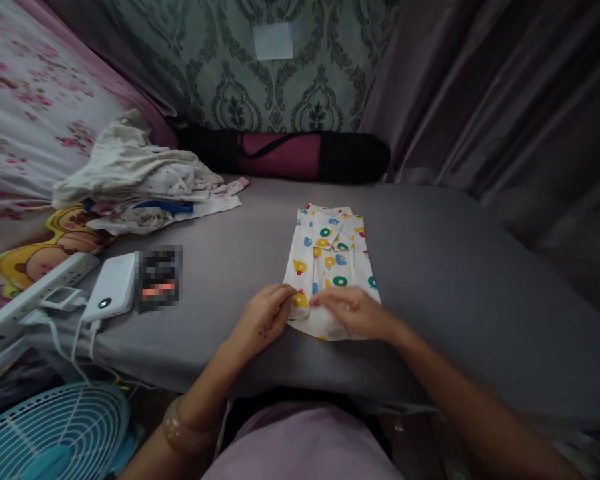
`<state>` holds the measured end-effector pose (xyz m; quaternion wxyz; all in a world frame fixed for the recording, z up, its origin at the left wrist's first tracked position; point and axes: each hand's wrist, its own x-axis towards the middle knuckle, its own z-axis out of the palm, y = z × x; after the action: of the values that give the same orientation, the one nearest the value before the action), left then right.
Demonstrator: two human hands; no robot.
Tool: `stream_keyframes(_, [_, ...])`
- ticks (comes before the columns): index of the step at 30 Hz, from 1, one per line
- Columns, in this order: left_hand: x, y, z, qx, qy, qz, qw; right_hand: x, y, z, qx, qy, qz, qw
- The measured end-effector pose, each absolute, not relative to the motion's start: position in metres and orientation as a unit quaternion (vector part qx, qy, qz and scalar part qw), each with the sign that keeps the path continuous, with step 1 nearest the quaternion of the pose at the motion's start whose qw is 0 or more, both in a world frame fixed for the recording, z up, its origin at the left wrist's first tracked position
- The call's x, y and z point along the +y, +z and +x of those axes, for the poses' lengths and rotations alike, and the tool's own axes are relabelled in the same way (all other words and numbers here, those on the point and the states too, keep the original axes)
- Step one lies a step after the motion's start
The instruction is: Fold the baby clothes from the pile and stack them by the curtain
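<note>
Pinching the near-left edge of the printed garment (333,272), the left hand (265,312) apparently steadies it; the right hand (363,312) overlies its near end, grip too blurred to tell. The garment lies flat on the grey sheet (445,260), presumably for support. Left of the garment sits a power bank (111,283), likely charging; beyond the garment, a long bag (283,157) leaves working room.

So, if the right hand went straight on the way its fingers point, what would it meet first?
Probably the left hand, just across from it. The right hand points leftward over the printed garment, but whether it clears the cloth is hard to judge, so it might brush that first.
</note>
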<state>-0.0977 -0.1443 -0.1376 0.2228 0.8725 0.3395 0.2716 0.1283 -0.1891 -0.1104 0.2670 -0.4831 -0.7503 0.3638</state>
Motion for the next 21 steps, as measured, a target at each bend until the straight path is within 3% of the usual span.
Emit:
stream_keyframes(3, [-0.139,-0.142,-0.075,0.301,0.228,0.908,0.182,-0.155,-0.131,0.173,-0.709,0.178,-0.617,0.292])
stream_keyframes(6, [-0.139,-0.148,-0.057,0.299,0.153,0.934,0.121,-0.147,-0.155,0.194,-0.705,0.085,-0.678,0.190])
stream_keyframes(10, [-0.147,-0.155,-0.049,0.299,0.088,0.947,0.074,-0.175,-0.168,0.182,-0.745,0.077,-0.655,0.097])
stream_keyframes(16, [-0.163,-0.155,-0.061,0.279,0.076,0.955,0.067,-0.229,-0.157,0.153,-0.789,0.089,-0.599,0.108])
stream_keyframes(21, [-0.162,-0.132,-0.078,0.218,0.093,0.960,0.152,-0.270,-0.133,0.137,-0.818,0.164,-0.544,0.091])
